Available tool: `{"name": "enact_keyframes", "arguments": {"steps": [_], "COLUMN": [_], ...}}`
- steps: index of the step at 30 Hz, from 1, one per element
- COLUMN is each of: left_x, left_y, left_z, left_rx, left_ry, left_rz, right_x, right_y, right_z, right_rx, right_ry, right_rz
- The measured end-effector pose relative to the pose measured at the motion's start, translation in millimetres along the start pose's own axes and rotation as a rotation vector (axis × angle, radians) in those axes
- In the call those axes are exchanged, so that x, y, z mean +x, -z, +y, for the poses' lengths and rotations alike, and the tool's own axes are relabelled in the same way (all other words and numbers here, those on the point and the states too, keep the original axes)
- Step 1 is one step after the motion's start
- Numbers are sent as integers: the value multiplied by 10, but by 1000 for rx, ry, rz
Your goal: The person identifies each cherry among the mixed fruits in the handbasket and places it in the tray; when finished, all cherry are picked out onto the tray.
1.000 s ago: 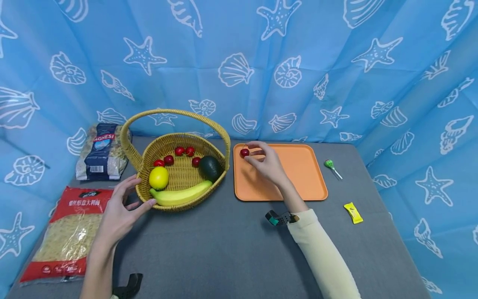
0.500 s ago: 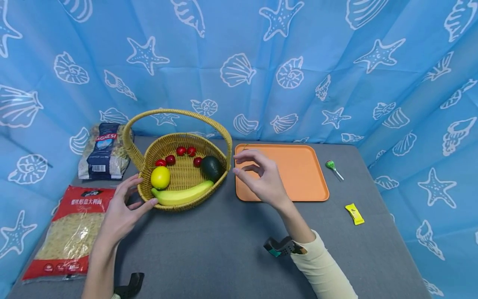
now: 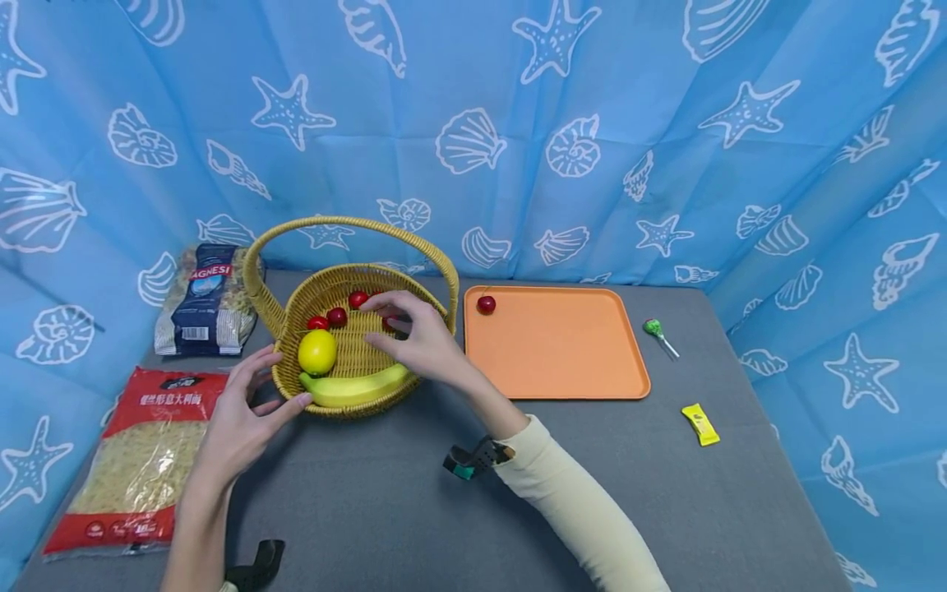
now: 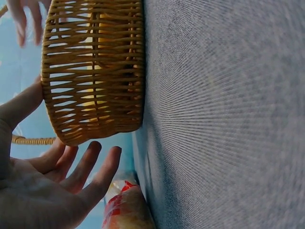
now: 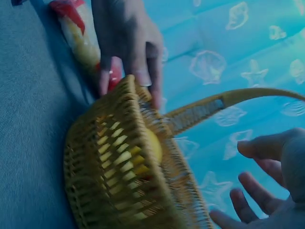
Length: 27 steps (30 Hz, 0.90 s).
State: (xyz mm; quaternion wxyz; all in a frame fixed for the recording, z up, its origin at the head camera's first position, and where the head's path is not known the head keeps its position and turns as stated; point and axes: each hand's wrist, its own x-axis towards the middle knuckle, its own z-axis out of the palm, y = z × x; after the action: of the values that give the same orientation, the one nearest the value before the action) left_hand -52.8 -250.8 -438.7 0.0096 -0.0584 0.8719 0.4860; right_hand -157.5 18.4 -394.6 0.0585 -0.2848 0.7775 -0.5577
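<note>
My left hand (image 3: 237, 419) touches the left front rim of the wicker basket (image 4: 95, 71) with thumb and fingertips; its remaining fingers spread loosely beside the wall. Over the basket's right half hovers my right hand (image 3: 425, 341), thumb and fingers apart, nothing between them. Inside lie a lemon (image 3: 316, 352), a banana (image 3: 355, 388) along the front and several cherries (image 3: 336, 316). An avocado at the right is mostly hidden behind my right hand, which partly covers some cherries too. A single dark red cherry (image 3: 486, 304) sits at the back left of the orange tray (image 3: 562, 345).
Left of the basket are a blue-labelled Agnesi pasta bag (image 3: 207, 300) and a red pasta bag (image 3: 136, 460). Right of the tray lie a green lollipop (image 3: 654, 329) and a yellow wrapped candy (image 3: 699, 423). The basket's tall handle (image 3: 355, 222) arches over its back; a blue curtain hangs behind.
My right hand has let go of the cherry on the tray and moved left, over the basket. My left hand has stayed at the basket rim.
</note>
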Motion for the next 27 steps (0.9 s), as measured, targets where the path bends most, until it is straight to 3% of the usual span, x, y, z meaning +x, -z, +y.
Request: {"name": "enact_keyframes", "arguments": {"steps": [6,12,21,27], "left_x": [8,11,5,7], "left_y": [-10,-11,-2,-5], "left_z": [-16,-28,-34,-24], "left_rx": [2,12,11,14], "left_ry": [2,4,-2,7], "left_rz": [-3,-2,-2,-3], "right_x": [303,474,566,574], "right_y": [-257,-376,-474,-508], "right_z": [151,208,187,208], "right_rx": [-109,-112,-152,-115], "right_ry": [-92,-170,-192,-224], "right_rz": [14,33,16,-23]}}
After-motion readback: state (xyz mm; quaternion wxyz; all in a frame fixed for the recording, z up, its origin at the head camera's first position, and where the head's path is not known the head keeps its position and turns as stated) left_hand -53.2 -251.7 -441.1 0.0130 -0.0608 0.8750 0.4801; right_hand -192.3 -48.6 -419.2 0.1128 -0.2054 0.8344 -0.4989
